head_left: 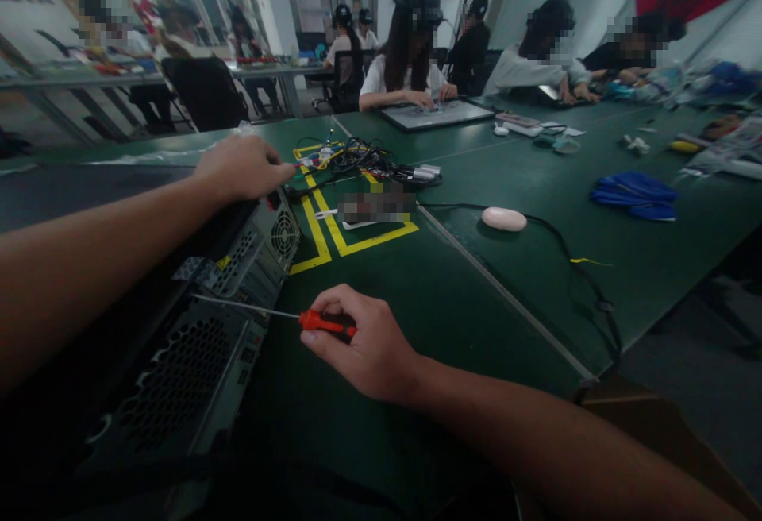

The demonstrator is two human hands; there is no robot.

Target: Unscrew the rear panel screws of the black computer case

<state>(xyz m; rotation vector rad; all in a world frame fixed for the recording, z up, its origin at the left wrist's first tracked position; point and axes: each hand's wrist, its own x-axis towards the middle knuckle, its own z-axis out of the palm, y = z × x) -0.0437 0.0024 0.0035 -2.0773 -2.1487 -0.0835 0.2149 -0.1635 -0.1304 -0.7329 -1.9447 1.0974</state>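
Note:
A computer case lies on its side on the green table, its perforated rear panel facing me. My right hand is closed round a red-handled screwdriver. Its thin shaft points left, with the tip at the case's rear panel. My left hand rests palm down on the far top edge of the case, fingers curled over it. Whether it holds anything is not visible.
A tangle of cables lies inside yellow tape lines beyond the case. A white mouse with a black cord and blue cloth lie to the right. Several people sit at the table's far side.

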